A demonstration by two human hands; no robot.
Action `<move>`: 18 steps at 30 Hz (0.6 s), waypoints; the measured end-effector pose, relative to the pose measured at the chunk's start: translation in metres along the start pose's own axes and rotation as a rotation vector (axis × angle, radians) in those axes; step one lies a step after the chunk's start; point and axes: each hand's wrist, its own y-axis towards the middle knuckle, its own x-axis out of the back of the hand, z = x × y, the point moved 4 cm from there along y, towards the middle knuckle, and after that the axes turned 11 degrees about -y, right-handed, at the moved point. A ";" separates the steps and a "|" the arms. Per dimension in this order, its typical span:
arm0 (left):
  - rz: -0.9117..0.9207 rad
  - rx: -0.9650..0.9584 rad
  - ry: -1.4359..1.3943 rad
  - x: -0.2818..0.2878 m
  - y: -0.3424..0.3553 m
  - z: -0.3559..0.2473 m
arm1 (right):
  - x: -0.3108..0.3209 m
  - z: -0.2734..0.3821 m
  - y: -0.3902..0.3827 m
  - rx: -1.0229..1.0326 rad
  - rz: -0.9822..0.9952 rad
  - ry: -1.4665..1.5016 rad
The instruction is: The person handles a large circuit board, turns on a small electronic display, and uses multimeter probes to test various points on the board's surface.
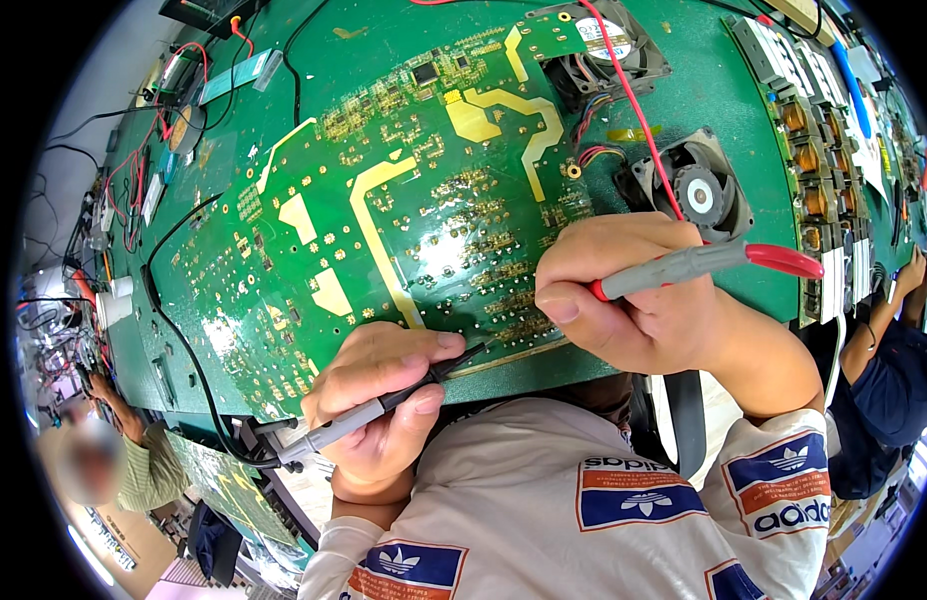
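My left hand (376, 395) is closed around a black and grey test probe (354, 418). Its dark tip reaches the near edge of a large green circuit board (334, 250) with gold traces and many solder points. In my right hand (624, 300) is a red and grey test probe (684, 268), held between thumb and fingers over the board's near right part. The fingers hide its tip, so contact with the board cannot be seen. A black lead (152, 290) runs from the left probe around the board's left side.
Two cooling fans (699, 192) with coloured wires sit at the board's right, and a red wire (629, 100) crosses there. Farther right stand boards with copper coils (814, 160). Wires and tools clutter the far left. Other people sit at both sides, one in a striped sleeve (154, 475).
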 end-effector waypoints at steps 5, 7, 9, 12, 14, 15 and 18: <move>0.006 0.001 -0.005 0.001 0.000 0.000 | -0.001 0.001 0.000 0.001 0.020 -0.018; 0.018 -0.001 -0.003 0.001 0.000 0.000 | -0.001 0.001 0.000 -0.023 0.004 -0.007; 0.015 0.001 -0.001 0.001 -0.001 0.000 | -0.002 0.002 0.001 -0.085 -0.001 0.002; 0.013 0.003 0.001 0.001 -0.001 0.000 | -0.001 0.002 0.001 -0.086 0.007 -0.007; 0.013 0.005 0.001 0.001 -0.001 0.000 | -0.002 0.002 0.001 -0.082 0.004 -0.003; 0.013 0.006 0.001 0.001 -0.001 0.000 | -0.002 0.002 0.000 -0.080 0.002 0.000; 0.011 0.006 -0.003 0.000 0.000 0.000 | -0.001 0.001 0.001 0.008 0.026 -0.020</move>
